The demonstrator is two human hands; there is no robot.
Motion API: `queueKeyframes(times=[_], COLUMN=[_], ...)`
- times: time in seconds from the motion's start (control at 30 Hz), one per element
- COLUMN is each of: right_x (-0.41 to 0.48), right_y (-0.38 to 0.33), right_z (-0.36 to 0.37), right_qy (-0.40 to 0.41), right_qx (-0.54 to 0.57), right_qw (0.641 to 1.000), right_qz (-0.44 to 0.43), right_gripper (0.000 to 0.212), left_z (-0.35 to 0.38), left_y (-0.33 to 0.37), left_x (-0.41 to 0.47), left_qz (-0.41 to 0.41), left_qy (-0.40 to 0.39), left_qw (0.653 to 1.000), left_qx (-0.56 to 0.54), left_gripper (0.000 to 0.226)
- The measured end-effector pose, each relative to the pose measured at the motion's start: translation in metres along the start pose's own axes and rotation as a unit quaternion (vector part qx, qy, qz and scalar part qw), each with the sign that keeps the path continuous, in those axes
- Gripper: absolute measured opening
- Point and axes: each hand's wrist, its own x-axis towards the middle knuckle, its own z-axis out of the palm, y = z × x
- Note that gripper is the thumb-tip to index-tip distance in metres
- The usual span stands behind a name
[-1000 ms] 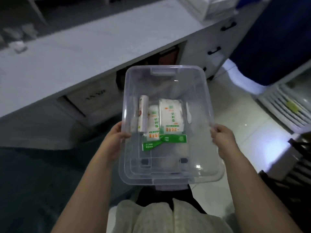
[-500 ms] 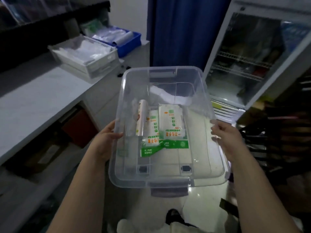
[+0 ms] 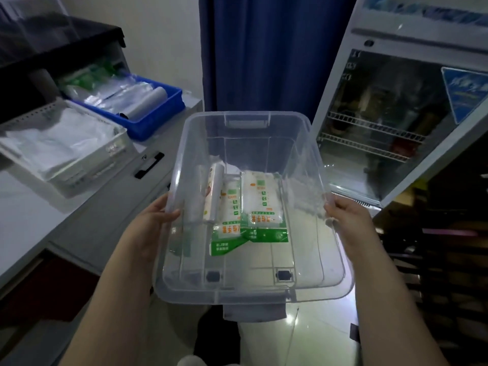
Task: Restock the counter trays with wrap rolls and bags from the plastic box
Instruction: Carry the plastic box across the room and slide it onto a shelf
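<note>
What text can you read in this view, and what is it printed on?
Nothing here reads cleanly.
Right bag pack in the plastic box: orange and green print, upside down, too blurred.
Left bag pack: same print, blurred.
Wrap roll: label blurred.
Blue sticker on the fridge door: blurred.
Small marks at the door's top left: too small.

Fingers of the left hand [image 3: 150, 225] and right hand [image 3: 348, 223] go under the rim of the plastic box [image 3: 248, 291], unseen. Print on the bag packs [image 3: 261, 204] is too small to read. The grey tray [image 3: 92, 173] runs off the left edge — what stands in the fridge [image 3: 396, 114] is too dim to tell.
</note>
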Motion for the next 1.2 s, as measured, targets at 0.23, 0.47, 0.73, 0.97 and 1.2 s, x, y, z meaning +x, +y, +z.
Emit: queueKeyframes(times=[0.23,0.47,0.73,0.97,1.2], right_x=[0.160,0.337,0.539,0.703,0.819], right_y=[-0.034,-0.103,-0.188,-0.259,-0.267], right_z=[0.062,0.109,0.162,0.256,0.399], right_qy=[0.027,0.027,-0.043,-0.192,-0.315], right_qx=[-0.034,-0.084,-0.115,-0.147,-0.123], right_qw=[0.999,0.995,0.983,0.956,0.933], right_qz=[0.009,-0.038,-0.135,-0.164,-0.124], right_gripper=[0.020,0.017,0.019,0.019,0.022], left_z=[0.013,0.026,0.052,0.049,-0.009], left_y=[0.096,0.168,0.253,0.309,0.343], left_x=[0.168,0.322,0.490,0.573,0.633], left_qz=[-0.029,0.022,0.091,0.136,0.160], left_qy=[0.025,0.015,0.075,0.220,0.335], left_qw=[0.999,1.000,0.993,0.961,0.918], left_qx=[0.024,0.015,-0.022,-0.096,-0.137], left_gripper=[0.049,0.054,0.040,0.047,0.046])
